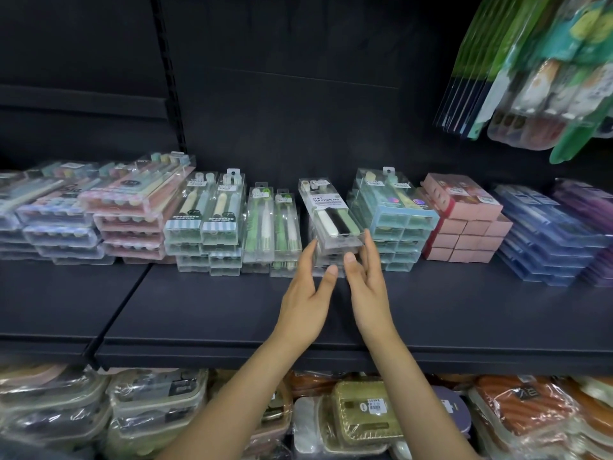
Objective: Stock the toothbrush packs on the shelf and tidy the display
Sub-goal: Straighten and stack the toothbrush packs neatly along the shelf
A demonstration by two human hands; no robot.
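Observation:
A stack of clear "SOFT TOOTHBRUSH" packs (331, 217) stands at the middle of the black shelf (205, 313), its top pack tilted. My left hand (306, 290) has straight fingers against the stack's left front corner. On the other side, my right hand (365, 280) touches the right front edge with straight fingers, its thumb at the lower packs. Neither hand is curled round a pack. Left of this stack stand green toothbrush packs (272, 227) and striped mint packs (205, 220). Teal packs (394, 214) rise directly to the right.
Pink boxes (464, 220), blue packs (544, 237) and purple packs (590, 210) fill the shelf's right end. Wide pastel multi-packs (99, 210) sit at the left. Hanging packs (544, 74) jut out at top right. Wrapped containers (361, 416) lie on the shelf below.

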